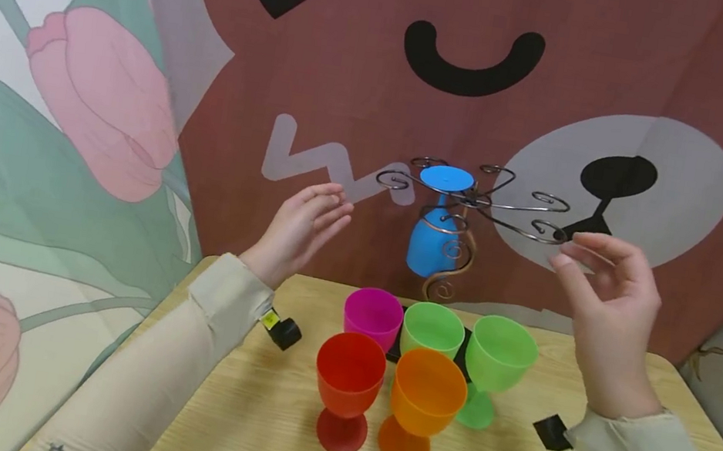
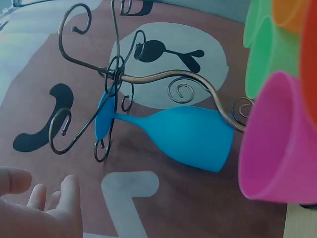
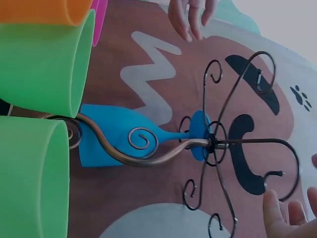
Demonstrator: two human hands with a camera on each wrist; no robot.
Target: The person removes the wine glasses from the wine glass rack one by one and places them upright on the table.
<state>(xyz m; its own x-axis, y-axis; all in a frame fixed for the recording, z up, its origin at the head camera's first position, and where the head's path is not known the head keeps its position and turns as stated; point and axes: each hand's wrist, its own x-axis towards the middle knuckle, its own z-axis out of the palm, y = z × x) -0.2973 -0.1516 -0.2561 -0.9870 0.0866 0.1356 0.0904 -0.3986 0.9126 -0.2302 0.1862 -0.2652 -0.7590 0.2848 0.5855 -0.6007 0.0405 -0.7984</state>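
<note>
A dark metal stemware rack [image 1: 472,197] with curled arms stands at the table's back. From it a blue plastic goblet [image 1: 426,249] hangs upside down, its foot held among the arms. My left hand [image 1: 305,229] is raised to the left of the rack, apart from it, fingers loosely bent around nothing. On the other side my right hand [image 1: 621,319] is raised with thumb and fingers apart, close by the curled tip of one rack arm [image 3: 285,144]; whether it touches the tip I cannot tell. Neither hand holds a goblet.
Upright in front of the rack stand a red goblet [image 1: 350,372], an orange goblet [image 1: 427,399], a magenta goblet [image 1: 372,317] and two green goblets, one in the middle [image 1: 433,330] and one at right [image 1: 499,355]. A printed cloth [image 1: 352,99] hangs behind the wooden table [image 1: 249,411].
</note>
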